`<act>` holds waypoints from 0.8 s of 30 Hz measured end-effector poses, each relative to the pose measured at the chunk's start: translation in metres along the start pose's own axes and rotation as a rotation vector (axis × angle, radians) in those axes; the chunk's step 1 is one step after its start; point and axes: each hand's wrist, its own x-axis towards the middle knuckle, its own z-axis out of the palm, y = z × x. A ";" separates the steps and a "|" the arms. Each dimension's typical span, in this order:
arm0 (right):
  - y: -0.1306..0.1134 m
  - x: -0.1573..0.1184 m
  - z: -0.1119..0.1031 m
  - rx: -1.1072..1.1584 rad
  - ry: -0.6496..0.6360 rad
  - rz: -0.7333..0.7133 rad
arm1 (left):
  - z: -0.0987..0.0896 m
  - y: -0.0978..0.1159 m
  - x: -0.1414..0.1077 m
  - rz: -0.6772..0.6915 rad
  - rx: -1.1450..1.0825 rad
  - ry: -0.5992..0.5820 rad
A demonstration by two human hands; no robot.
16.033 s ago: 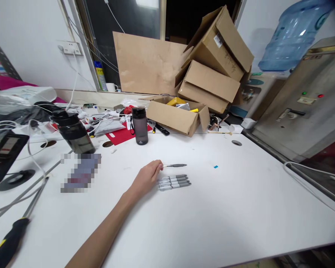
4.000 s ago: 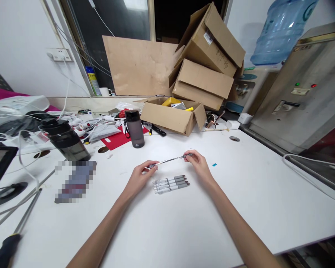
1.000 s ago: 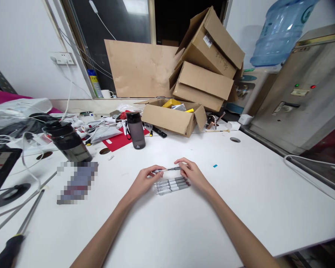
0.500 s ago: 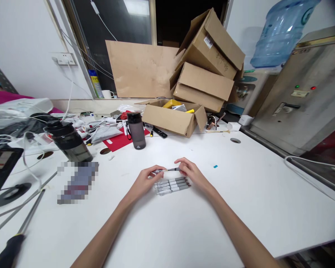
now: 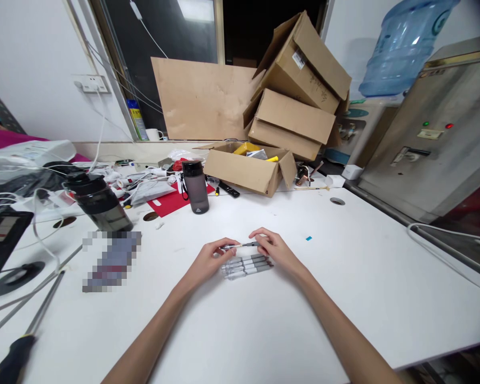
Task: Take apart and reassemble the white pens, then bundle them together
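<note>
A slim pen [image 5: 245, 245] is held level above the white table between my two hands. My left hand [image 5: 208, 261] pinches its left part between thumb and fingers. At the other end, the fingers of my right hand [image 5: 279, 250] are closed on the darker part, and the index finger arches over it. Just below lie several clear-and-grey pens [image 5: 248, 266], side by side on the tabletop. My fingers partly cover both ends of the held pen, so its tip cannot be made out.
A dark bottle [image 5: 196, 189] and an open cardboard box [image 5: 244, 173] stand at the back. To the left are a larger bottle [image 5: 100, 202], a blurred-out patch [image 5: 114, 261], cables and a screwdriver [image 5: 20, 341]. A small blue piece [image 5: 309, 238] lies to the right.
Both hands keep hold of the pen and stay almost in place. The pen and the fingers of my right hand have dipped very slightly.
</note>
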 end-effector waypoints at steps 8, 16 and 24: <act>-0.003 -0.001 0.000 -0.048 0.013 -0.052 | 0.001 -0.003 0.002 0.015 -0.039 -0.018; -0.009 -0.006 0.002 0.017 -0.029 -0.009 | 0.000 -0.001 0.000 0.035 0.048 0.059; -0.015 -0.006 -0.001 0.086 -0.066 0.065 | 0.003 0.007 0.000 -0.001 -0.016 0.087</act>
